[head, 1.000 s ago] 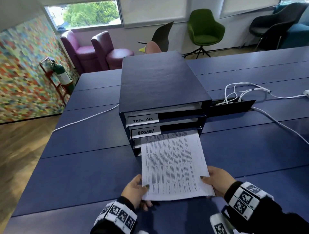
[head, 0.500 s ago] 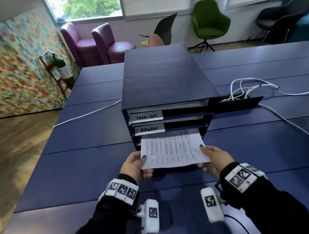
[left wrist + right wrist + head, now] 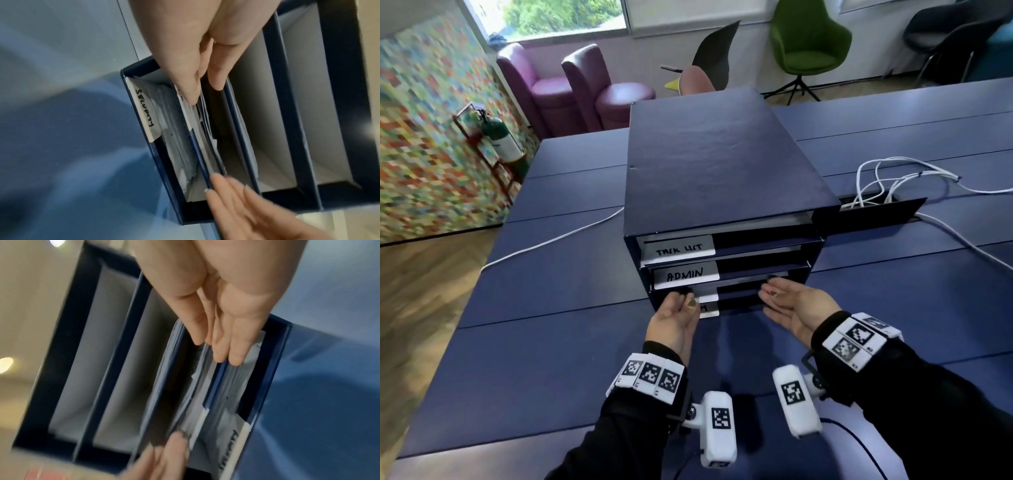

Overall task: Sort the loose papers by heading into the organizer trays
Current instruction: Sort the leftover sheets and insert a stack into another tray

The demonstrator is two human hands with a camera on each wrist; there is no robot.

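Since half a second ago, the printed sheet (image 3: 202,104) has been pushed fully into the third tray of the organizer (image 3: 722,164), below ADMIN. At left, the left hand (image 3: 674,322), fingers straight, seemingly presses the paper edge; the right hand (image 3: 794,305) lies flat, empty. Filing is finishing; another loose paper must be fetched next.

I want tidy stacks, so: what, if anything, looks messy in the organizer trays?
In the bottom tray, the papers lie fanned, their front edges ragged rather than squared. The two upper trays look neat.
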